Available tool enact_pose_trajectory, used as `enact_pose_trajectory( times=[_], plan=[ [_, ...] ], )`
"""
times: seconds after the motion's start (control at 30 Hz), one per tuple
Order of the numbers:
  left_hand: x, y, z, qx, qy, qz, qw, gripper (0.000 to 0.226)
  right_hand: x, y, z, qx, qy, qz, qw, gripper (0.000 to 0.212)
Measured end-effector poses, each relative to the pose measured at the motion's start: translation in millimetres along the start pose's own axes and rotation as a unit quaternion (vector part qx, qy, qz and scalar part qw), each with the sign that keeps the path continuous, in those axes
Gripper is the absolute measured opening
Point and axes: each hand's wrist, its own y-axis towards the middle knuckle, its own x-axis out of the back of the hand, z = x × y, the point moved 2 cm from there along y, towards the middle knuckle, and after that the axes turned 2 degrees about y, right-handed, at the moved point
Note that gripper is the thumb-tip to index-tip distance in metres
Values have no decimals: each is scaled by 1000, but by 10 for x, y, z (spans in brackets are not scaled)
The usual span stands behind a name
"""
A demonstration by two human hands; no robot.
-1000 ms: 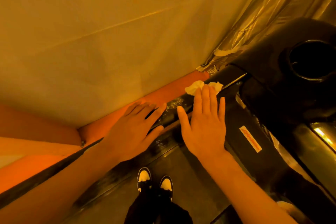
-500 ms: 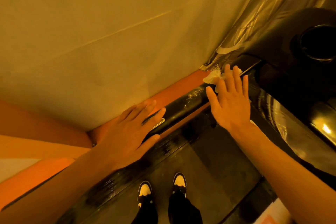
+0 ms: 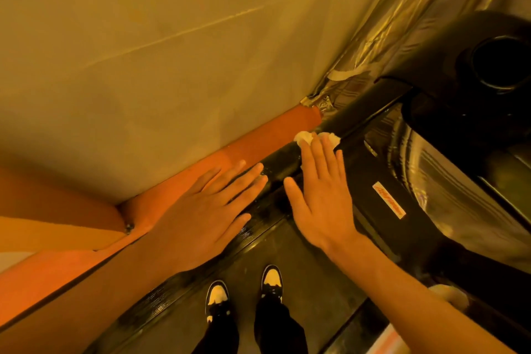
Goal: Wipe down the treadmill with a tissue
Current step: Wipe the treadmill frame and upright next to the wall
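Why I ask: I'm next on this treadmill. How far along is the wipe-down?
Done: nothing I can confirm; the side rail shows what look like pale specks by the left hand, which rests flat on it. In hand: the right hand presses the tissue onto that rail with straight fingers. Left: probably the rest of the rail, the console and the deck under the shoes.

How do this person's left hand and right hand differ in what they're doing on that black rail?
The right hand presses a white tissue under its fingertips; the left hand has no tissue. The right hand lies farther up the black rail, toward the console; the left hand lies lower, by the orange strip. Both are flat, palm down, with fingers straight.
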Motion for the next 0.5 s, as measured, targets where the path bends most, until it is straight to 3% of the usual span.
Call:
enact_pose_trajectory(
  times=[0.1, 0.2, 0.3, 0.4, 0.5],
  plan=[
    [-20, 2, 0, 1, 12, -8, 1000, 61, 91, 102, -286, 52, -76, 21, 995, 87],
    [-26, 2, -1, 10, 21, -11, 1000, 62, 284, 442, -717, -35, -105, -14, 994, 89],
    [-27, -4, -8, 12, 25, -16, 999, 62, 204, 412, -472, -70, -39, -12, 997, 88],
    [-47, 4, -4, 16, 26, -23, 999, 61, 50, -6, 135, 5, 49, 28, 998, 85],
    [-67, 3, 4, 16, 24, -25, 999, 62, 50, -96, 70, 93, -8, 63, 994, 83]
  ],
)
